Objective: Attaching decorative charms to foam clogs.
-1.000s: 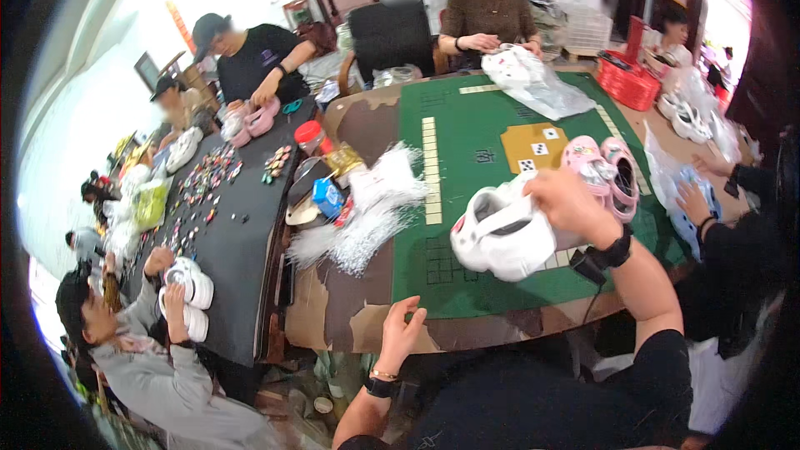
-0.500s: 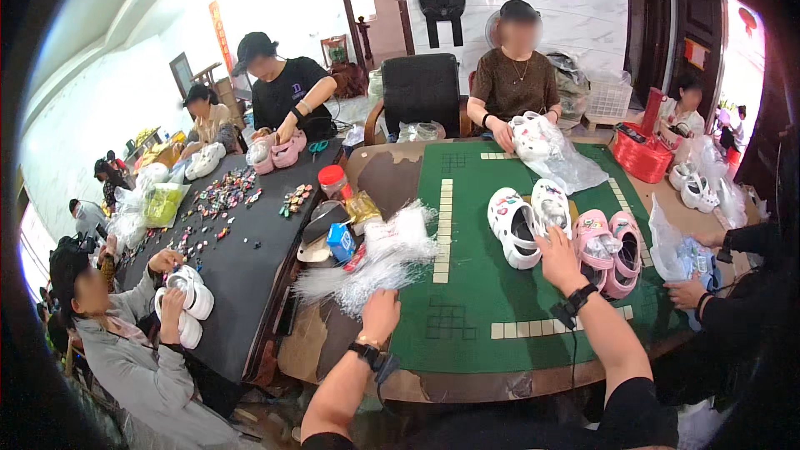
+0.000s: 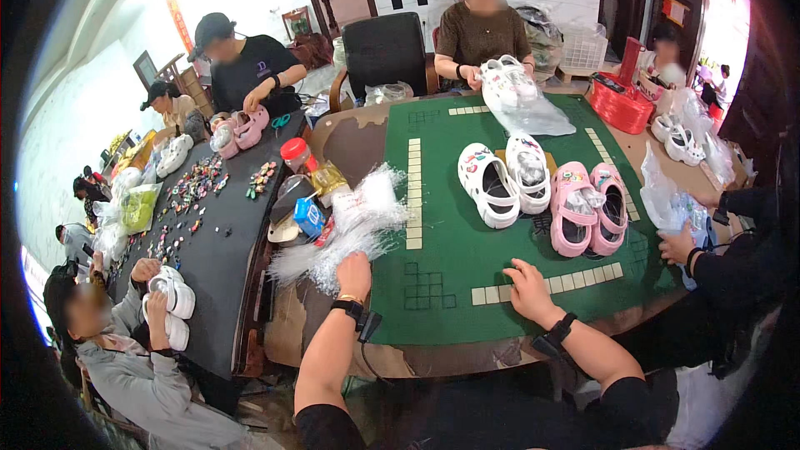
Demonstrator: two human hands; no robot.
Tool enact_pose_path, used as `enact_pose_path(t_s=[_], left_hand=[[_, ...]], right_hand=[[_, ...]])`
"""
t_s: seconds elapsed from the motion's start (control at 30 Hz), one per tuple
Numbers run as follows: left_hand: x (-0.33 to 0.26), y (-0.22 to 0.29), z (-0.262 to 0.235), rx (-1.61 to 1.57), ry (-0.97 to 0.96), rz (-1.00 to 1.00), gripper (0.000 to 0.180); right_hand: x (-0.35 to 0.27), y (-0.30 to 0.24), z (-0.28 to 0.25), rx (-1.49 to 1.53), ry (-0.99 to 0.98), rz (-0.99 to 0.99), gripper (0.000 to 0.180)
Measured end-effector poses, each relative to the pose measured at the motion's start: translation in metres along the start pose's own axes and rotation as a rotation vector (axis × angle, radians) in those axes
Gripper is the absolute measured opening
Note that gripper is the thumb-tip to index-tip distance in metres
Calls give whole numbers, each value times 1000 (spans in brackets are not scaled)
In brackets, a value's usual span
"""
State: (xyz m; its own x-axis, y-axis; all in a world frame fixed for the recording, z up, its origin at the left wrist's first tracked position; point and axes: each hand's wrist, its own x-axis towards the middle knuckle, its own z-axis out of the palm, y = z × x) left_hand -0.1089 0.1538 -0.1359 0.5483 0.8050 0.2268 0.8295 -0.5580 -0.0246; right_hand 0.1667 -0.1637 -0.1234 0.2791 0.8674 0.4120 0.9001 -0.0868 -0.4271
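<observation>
Far left of the fingers, a dark table carries scattered small charms, and a seated person there holds a white clog. The left hand reaches into a heap of clear plastic ties; its fingers are curled down into the strands, though whether they pinch any cannot be told. Just beyond those fingers lie a blue packet and a red-capped jar. The right hand lies flat on the green mat, fingers spread and holding nothing, fingertips touching a row of pale tiles. Ahead of these fingers stand a white pair and, just right of it, a pink pair of clogs, side by side. Further right, another person's hand grips a clear bag. Across the table someone bags white clogs.
</observation>
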Motion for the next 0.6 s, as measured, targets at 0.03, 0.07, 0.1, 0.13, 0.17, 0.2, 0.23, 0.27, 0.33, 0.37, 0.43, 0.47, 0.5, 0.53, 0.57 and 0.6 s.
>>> enact_pose_path(t_s=[0.03, 0.07, 0.1, 0.13, 0.17, 0.2, 0.23, 0.27, 0.33, 0.37, 0.43, 0.47, 0.5, 0.53, 0.57, 0.6], left_hand=[[1, 0, 1, 11, -19, 0, 16], [1, 0, 1, 36, -35, -1, 16], [1, 0, 1, 16, -30, 3, 16], [1, 0, 0, 12, -25, 7, 16], [1, 0, -1, 21, -18, 16, 17], [1, 0, -3, -28, 12, 9, 15], [1, 0, -5, -67, 38, 11, 16], [0, -1, -7, -106, 65, 14, 17], [0, -1, -10, -183, 136, -13, 17], [0, -1, -11, -238, 160, -16, 15], [-1, -3, -12, -334, 199, -43, 13], [0, -4, -12, -406, 249, 10, 12], [1, -6, -13, -477, 299, 59, 11], [1, -8, -14, -533, 361, 89, 11], [1, -10, -15, -580, 357, 94, 10], [3, -10, -18, -615, 368, 84, 10]], right_hand=[[-2, 1, 4, -13, 0, 7, 44], [-4, 1, 7, -50, 1, 11, 41], [-5, 2, 9, -43, 13, 10, 40], [-6, 2, 10, -36, 19, 15, 40], [-7, 1, 10, -30, 25, 21, 40], [-6, 1, 10, -6, 45, 24, 39], [-6, 1, 10, -5, 47, 26, 38], [-6, 1, 10, -4, 51, 28, 38], [-5, 1, 9, -9, 56, 26, 36], [-5, 1, 9, -12, 55, 26, 36], [-5, 1, 9, -20, 56, 30, 34], [-5, 1, 10, -26, 56, 37, 34], [-5, 1, 11, -34, 53, 37, 33], [-5, 1, 11, -24, 54, 42, 33], [-6, 2, 10, -13, 50, 41, 33], [-6, 2, 11, 1, 47, 34, 33]])
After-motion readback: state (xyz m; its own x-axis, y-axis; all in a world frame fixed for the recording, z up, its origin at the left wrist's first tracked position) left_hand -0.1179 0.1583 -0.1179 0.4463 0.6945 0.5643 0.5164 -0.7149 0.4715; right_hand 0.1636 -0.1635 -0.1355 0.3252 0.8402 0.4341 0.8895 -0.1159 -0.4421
